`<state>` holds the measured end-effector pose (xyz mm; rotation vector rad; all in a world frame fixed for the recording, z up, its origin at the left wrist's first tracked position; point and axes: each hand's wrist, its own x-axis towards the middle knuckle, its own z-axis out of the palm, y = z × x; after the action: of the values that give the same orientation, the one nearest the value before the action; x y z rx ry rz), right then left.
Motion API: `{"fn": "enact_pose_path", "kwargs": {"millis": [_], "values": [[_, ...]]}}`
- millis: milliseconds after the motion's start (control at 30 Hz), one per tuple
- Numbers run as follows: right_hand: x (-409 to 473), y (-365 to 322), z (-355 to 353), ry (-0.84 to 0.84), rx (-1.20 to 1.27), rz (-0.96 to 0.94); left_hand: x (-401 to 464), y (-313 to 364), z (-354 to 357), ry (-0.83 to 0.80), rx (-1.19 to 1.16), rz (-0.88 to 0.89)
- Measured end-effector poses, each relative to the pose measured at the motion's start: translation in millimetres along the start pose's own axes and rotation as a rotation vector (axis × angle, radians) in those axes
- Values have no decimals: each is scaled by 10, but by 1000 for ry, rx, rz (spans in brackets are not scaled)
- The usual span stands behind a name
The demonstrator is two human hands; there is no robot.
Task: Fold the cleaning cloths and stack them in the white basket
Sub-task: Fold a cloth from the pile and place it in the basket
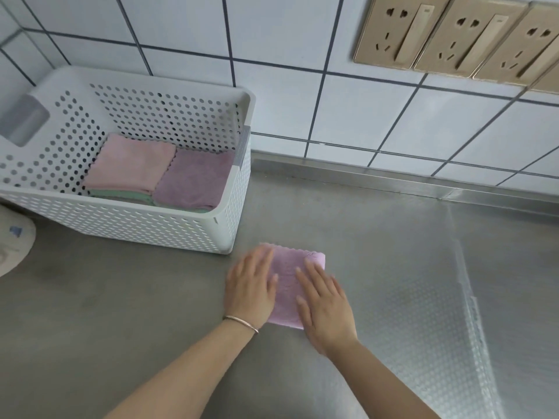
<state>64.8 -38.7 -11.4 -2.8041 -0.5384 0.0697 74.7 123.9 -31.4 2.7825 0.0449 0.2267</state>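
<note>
A small pink cloth (pixel 290 282) lies folded on the steel counter, just right of the white basket's near corner. My left hand (pixel 251 288) rests flat on its left side and my right hand (pixel 325 306) lies flat on its right side, fingers spread. The white perforated basket (pixel 121 225) stands at the left against the wall. Inside it lie two stacks side by side: a pale pink folded cloth (pixel 130 164) on top of green ones at the left, and a mauve folded cloth (pixel 193 179) at the right.
The steel counter (pixel 378 252) runs to a tiled wall with three gold sockets (pixel 453 34) at the upper right. A round whitish object (pixel 12 246) sits at the left edge. A textured steel strip (pixel 438 313) lies to the right of my hands.
</note>
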Motion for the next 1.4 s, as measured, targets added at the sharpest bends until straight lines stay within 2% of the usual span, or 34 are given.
{"fn": "enact_pose_path", "kwargs": {"millis": [33, 100, 167, 400, 567, 633, 667, 700, 733, 767, 833, 900, 1033, 1167, 1233, 1300, 1367, 1400], "values": [[77, 31, 4, -30, -53, 33, -17, 11, 51, -55, 62, 122], [157, 81, 79, -147, -145, 105, -65, -7, 175, -178, 162, 241], [173, 120, 157, -199, -171, 131, -93, -44, 246, -234, 213, 251], [183, 243, 316, -178, -211, 62, -61, -54, 305, -316, 189, 214], [299, 221, 236, -290, -224, 41, 13, -54, 224, -387, 221, 205], [341, 210, 128, -347, -193, 14, 68, -34, 120, -408, 100, 85], [351, 197, 68, -371, -107, 88, 72, -24, 73, -315, -19, -42], [338, 179, 10, -314, 11, 197, 76, -16, 30, -170, -119, -197], [292, 167, -29, -185, 156, 327, 76, -13, -17, -68, -185, -374], [250, 154, -56, -85, 301, 480, 70, -18, -48, -50, -203, -546], [193, 114, -124, -52, 615, 776, 47, -47, -90, -175, -150, -721], [139, 81, -124, -169, 767, 939, -6, -46, -118, -290, -85, -740], [4, 43, -148, -356, 730, 857, -126, 61, -173, -389, -47, -697], [-222, 92, -92, -403, 763, 854, -372, 259, -299, -380, -303, -800], [-383, 103, -86, -371, 790, 850, -496, 368, -358, -380, -463, -908], [-499, 115, -146, -253, 797, 785, -532, 513, -466, -459, -589, -985], [-535, 124, -346, -85, 835, 708, -483, 694, -675, -470, -666, -963], [-507, 86, -487, -6, 862, 663, -443, 758, -826, -391, -711, -914]]}}
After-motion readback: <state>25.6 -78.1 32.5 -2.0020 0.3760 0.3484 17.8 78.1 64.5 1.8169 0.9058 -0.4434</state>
